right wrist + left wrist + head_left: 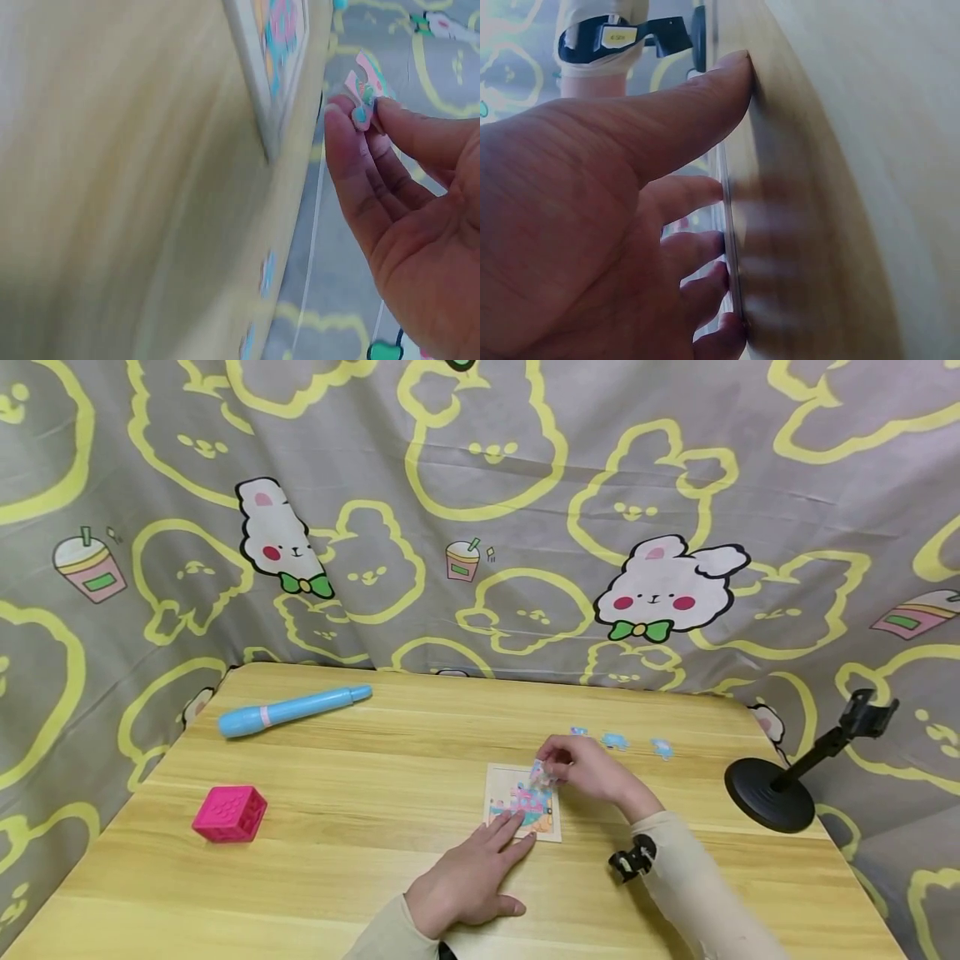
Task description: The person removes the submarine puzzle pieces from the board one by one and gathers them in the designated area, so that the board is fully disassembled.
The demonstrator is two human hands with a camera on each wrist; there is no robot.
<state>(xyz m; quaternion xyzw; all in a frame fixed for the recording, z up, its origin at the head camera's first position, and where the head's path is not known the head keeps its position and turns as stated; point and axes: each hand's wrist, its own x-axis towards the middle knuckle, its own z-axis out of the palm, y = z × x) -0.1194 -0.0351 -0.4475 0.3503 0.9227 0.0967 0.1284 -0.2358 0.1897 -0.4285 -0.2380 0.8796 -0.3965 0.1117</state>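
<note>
A partly filled jigsaw puzzle in a light wooden frame (pixel 553 831) lies flat on the table, its lower part covered with pink, blue and orange pieces. My left hand (pixel 474 875) rests on the puzzle's near edge, fingers stretched out and thumb spread on the table. Above the upper right of the frame, my right hand (pixel 588 770) pinches a pink and blue puzzle piece (pixel 362 94) between thumb and forefinger. In the right wrist view that piece is held clear of the board. Loose puzzle pieces (pixel 615 741) lie beyond the right hand.
A blue stick-shaped object (pixel 292 710) with a pink band lies at the back left. A pink cube (pixel 230 814) sits at the left. On the right stands a black phone stand (pixel 772 793). A patterned curtain (pixel 480 527) hangs behind the wooden table (pixel 360 777).
</note>
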